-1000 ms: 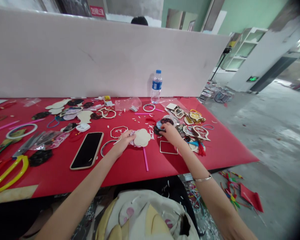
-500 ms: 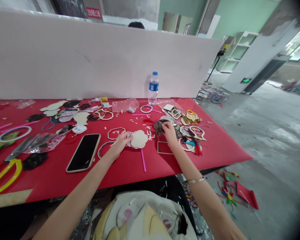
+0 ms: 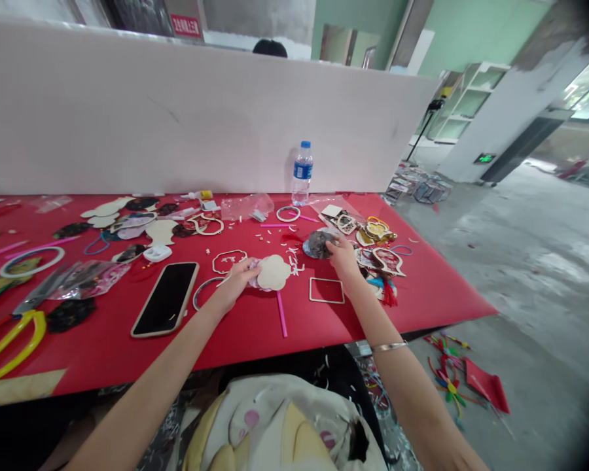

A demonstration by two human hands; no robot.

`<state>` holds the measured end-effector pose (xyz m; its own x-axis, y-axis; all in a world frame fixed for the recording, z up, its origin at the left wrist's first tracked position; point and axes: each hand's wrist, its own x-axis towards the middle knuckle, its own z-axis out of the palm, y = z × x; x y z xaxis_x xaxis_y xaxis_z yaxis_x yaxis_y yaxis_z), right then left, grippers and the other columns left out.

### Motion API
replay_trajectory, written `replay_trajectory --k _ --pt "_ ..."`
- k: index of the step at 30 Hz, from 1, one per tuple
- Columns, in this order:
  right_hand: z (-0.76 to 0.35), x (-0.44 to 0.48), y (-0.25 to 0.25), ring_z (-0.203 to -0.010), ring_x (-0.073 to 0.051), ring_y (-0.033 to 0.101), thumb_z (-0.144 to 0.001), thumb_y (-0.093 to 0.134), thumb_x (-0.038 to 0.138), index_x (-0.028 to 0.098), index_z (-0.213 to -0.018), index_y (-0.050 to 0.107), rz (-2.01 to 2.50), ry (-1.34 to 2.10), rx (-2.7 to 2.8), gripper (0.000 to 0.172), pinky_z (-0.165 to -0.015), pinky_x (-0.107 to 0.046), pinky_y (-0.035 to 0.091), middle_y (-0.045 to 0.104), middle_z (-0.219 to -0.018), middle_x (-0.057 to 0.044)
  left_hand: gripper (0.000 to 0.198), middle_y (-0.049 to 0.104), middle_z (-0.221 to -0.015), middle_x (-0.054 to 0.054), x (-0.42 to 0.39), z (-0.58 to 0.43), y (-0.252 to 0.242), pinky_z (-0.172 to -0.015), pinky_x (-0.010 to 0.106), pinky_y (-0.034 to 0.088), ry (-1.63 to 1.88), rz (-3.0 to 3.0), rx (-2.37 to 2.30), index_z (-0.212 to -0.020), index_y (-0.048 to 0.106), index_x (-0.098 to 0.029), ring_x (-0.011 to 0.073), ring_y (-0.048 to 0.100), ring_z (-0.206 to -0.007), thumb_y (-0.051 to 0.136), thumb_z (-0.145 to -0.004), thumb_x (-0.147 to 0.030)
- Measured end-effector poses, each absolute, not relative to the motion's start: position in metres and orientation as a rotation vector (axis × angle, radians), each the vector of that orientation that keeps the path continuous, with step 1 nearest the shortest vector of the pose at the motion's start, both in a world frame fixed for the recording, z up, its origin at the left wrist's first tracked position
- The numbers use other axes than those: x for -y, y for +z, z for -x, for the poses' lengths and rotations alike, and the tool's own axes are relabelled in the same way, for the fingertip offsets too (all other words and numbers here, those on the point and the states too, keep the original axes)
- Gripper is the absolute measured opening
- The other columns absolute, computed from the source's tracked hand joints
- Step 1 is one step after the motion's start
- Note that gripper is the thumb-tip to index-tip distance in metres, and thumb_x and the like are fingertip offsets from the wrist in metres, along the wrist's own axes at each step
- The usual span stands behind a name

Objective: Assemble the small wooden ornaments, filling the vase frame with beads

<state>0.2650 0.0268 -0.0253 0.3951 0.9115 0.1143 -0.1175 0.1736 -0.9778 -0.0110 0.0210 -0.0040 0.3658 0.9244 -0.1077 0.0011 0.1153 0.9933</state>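
The work in hand is appearing, in my judgement, only partway along: both pieces are being held, yet they are sitting well apart and nothing is joining them. On the near side, the left hand (image 3: 239, 280) is gripping the cream, scallop-edged, flower-shaped flat piece (image 3: 273, 272) by its left edge, fingers closed narrow. The right hand (image 3: 342, 256) is pinching the dark, mottled, rounded flat piece (image 3: 317, 244) by its right edge, just above the red-covered desk (image 3: 245, 333). Left undone, as far as I am seeing: the thin pale rectangular frame (image 3: 326, 301) is lying flat between the arms, untouched, and white paper-like scraps (image 3: 297, 263) are lying loose between the hands. A slim bright-pink stick (image 3: 281, 315) is pointing towards the wearer, just below the flower piece. As to condition, the flower piece is showing a plain, pale upper face with rounded lobes and no visible damage; a pinkish patterned layer (image 3: 254, 272) is showing at its left edge, though whether it is attached I cannot tell. The dark piece is looking greyish and glossy, its pattern too small to make out.
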Motion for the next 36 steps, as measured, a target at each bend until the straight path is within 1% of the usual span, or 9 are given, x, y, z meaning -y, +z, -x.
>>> replay_trajectory --k 3,5,10,14,20,23,26,31,36 --pt "-0.278 -0.02 -0.008 -0.099 -0.022 0.061 -0.073 0.063 0.035 0.021 -0.116 0.054 1.501 0.551 1.253 0.046 -0.091 -0.041 0.047 0.066 -0.108 -0.007 0.034 0.061 -0.071 -0.001 -0.021 0.011 -0.004 -0.068 0.029 0.046 0.859 -1.26 -0.969 -0.083 0.062 -0.015 0.0152 0.056 -0.065 0.071 -0.064 -0.041" --pt "-0.286 -0.01 0.004 -0.109 -0.025 0.057 -0.08 0.058 0.031 0.017 -0.117 0.055 1.697 0.278 1.43 0.04 -0.097 -0.044 0.042 0.062 -0.117 -0.013 0.034 0.06 -0.07 -0.001 -0.021 0.011 -0.004 -0.067 0.028 0.046 0.86 -1.263 -0.972 -0.082 0.061 -0.015 0.0154 0.057 -0.066 0.072 -0.064 -0.043" --pt "-0.281 0.027 0.013 -0.104 -0.035 0.058 -0.078 0.063 0.024 0.01 -0.103 0.062 2.314 -0.15 1.601 0.028 -0.09 -0.049 0.04 0.061 -0.111 -0.023 0.035 0.059 -0.069 -0.001 -0.02 0.011 -0.005 -0.064 0.028 0.045 0.855 -1.279 -0.987 -0.081 0.061 -0.015 0.0162 0.057 -0.066 0.071 -0.064 -0.044" --pt "-0.269 0.041 0.001 -0.097 -0.031 0.061 -0.085 0.045 0.011 0.01 -0.095 0.063 2.396 -0.191 1.623 0.021 -0.086 -0.045 0.039 0.062 -0.104 -0.024 0.034 0.059 -0.069 0.0 -0.022 0.012 -0.008 -0.067 0.029 0.045 0.852 -1.307 -0.989 -0.08 0.06 -0.015 0.0171 0.057 -0.068 0.07 -0.065 -0.043" --pt "-0.279 0.033 0.001 -0.089 -0.025 0.059 -0.08 0.052 0.024 0.018 -0.08 0.056 1.882 0.29 1.209 0.007 -0.082 -0.039 0.043 0.065 -0.088 -0.011 0.035 0.058 -0.067 -0.001 -0.021 0.012 -0.007 -0.065 0.028 0.044 0.84 -1.296 -1.003 -0.081 0.059 -0.015 0.0161 0.056 -0.066 0.07 -0.064 -0.044" --pt "-0.275 0.03 0.009 -0.082 -0.022 0.062 -0.076 0.057 0.039 0.02 -0.083 0.055 1.274 0.91 0.914 0.021 -0.079 -0.038 0.048 0.067 -0.085 -0.007 0.037 0.059 -0.07 -0.001 -0.019 0.011 -0.004 -0.064 0.027 0.043 0.842 -1.271 -0.991 -0.082 0.06 -0.014 0.0155 0.056 -0.066 0.071 -0.064 -0.045" --pt "-0.259 0.031 0.017 -0.08 -0.022 0.066 -0.075 0.059 0.042 0.019 -0.088 0.058 1.065 1.15 0.86 0.027 -0.073 -0.037 0.052 0.069 -0.085 -0.008 0.038 0.059 -0.072 -0.001 -0.017 0.01 -0.002 -0.065 0.027 0.044 0.836 -1.252 -0.978 -0.083 0.06 -0.014 0.0152 0.056 -0.067 0.072 -0.063 -0.044" --pt "-0.226 0.034 0.02 -0.078 -0.023 0.068 -0.078 0.058 0.053 0.02 -0.086 0.058 0.903 1.374 0.776 0.034 -0.066 -0.037 0.054 0.07 -0.08 -0.008 0.036 0.06 -0.072 -0.001 -0.016 0.009 0.0 -0.064 0.027 0.043 0.819 -1.237 -0.964 -0.082 0.06 -0.015 0.0148 0.055 -0.065 0.072 -0.062 -0.042" --pt "-0.206 0.036 0.018 -0.054 -0.012 0.057 -0.055 0.079 0.042 0.019 -0.074 0.058 1.078 1.257 0.781 0.036 -0.054 -0.024 0.048 0.063 -0.062 0.002 0.035 0.057 -0.068 -0.002 -0.017 0.01 -0.002 -0.063 0.027 0.043 0.81 -1.233 -0.945 -0.08 0.057 -0.016 0.015 0.056 -0.065 0.072 -0.063 -0.042"
